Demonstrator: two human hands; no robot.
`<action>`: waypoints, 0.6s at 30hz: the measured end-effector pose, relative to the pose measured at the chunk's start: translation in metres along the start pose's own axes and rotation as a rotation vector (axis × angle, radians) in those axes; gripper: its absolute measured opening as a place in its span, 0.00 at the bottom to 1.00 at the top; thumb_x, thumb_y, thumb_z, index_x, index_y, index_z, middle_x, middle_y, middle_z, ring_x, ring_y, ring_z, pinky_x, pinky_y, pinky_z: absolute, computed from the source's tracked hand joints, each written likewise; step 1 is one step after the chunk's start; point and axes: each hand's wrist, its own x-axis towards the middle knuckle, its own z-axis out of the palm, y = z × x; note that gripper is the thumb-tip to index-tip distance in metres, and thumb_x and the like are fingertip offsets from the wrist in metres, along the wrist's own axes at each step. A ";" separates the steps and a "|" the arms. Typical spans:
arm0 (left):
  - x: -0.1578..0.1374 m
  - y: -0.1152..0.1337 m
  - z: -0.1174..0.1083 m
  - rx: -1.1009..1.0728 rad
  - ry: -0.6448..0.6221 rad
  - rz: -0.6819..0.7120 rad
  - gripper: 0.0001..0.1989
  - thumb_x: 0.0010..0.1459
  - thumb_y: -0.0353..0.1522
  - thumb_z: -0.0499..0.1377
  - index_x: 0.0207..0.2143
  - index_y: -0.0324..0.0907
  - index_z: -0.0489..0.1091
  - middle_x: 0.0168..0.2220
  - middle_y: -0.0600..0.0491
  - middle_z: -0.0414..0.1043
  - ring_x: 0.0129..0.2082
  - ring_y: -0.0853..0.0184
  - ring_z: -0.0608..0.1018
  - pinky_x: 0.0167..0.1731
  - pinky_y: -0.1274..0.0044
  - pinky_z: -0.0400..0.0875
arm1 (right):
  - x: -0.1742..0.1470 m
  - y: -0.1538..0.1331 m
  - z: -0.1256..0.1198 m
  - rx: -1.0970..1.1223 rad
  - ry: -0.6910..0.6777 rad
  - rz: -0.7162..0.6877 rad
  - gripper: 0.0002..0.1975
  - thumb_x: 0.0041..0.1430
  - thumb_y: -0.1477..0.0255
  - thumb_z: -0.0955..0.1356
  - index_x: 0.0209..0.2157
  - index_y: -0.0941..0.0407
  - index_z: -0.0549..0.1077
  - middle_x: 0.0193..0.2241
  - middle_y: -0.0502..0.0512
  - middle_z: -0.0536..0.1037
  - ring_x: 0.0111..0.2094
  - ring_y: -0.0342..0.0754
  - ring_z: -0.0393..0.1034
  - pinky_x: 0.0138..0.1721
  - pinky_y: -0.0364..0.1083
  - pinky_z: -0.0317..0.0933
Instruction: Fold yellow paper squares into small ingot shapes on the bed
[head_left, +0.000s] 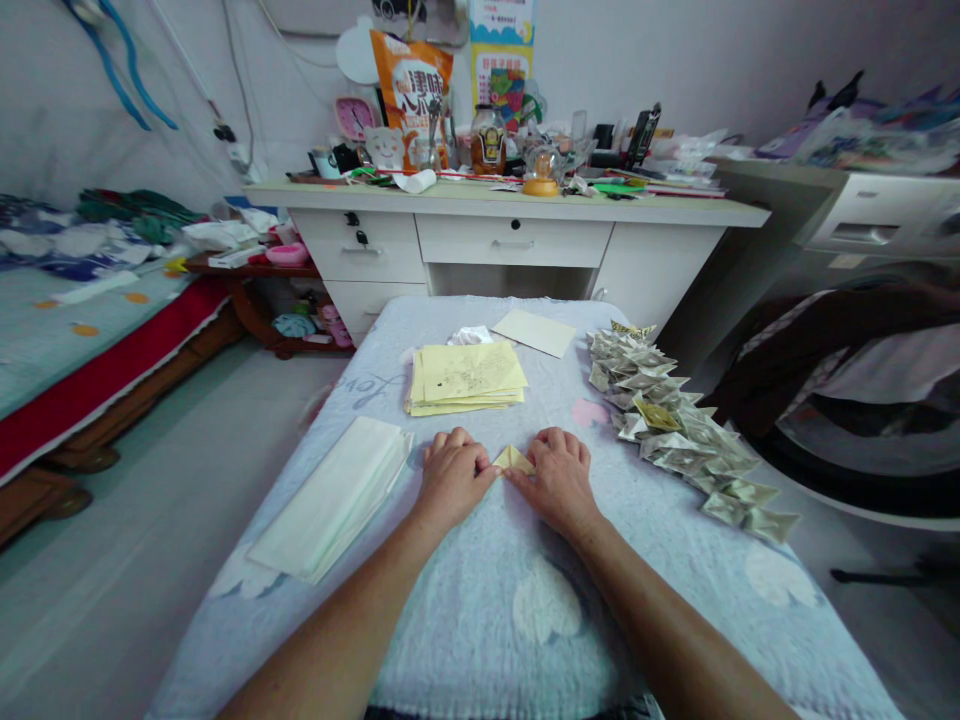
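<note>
Yellow folded paper (pixel 513 459), just below frame centre, held at its sides by fingers of the left hand (pixel 454 480) and right hand (pixel 556 480)

The folded paper (pixel 514 459) is pale yellow. The paper stack (pixel 466 378) at its 11 o'clock is yellow with dark linework; the sheets (pixel 334 495) at 9 o'clock are greenish white; the folded pieces (pixel 684 450) at 3 o'clock are mostly grey-beige.
</note>
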 end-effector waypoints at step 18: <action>0.000 -0.010 0.002 -0.031 0.018 -0.016 0.09 0.50 0.40 0.62 0.24 0.44 0.70 0.36 0.54 0.66 0.41 0.62 0.66 0.41 0.70 0.56 | 0.003 0.026 -0.005 0.138 -0.081 0.087 0.08 0.52 0.64 0.70 0.29 0.53 0.71 0.41 0.53 0.66 0.45 0.52 0.58 0.45 0.50 0.49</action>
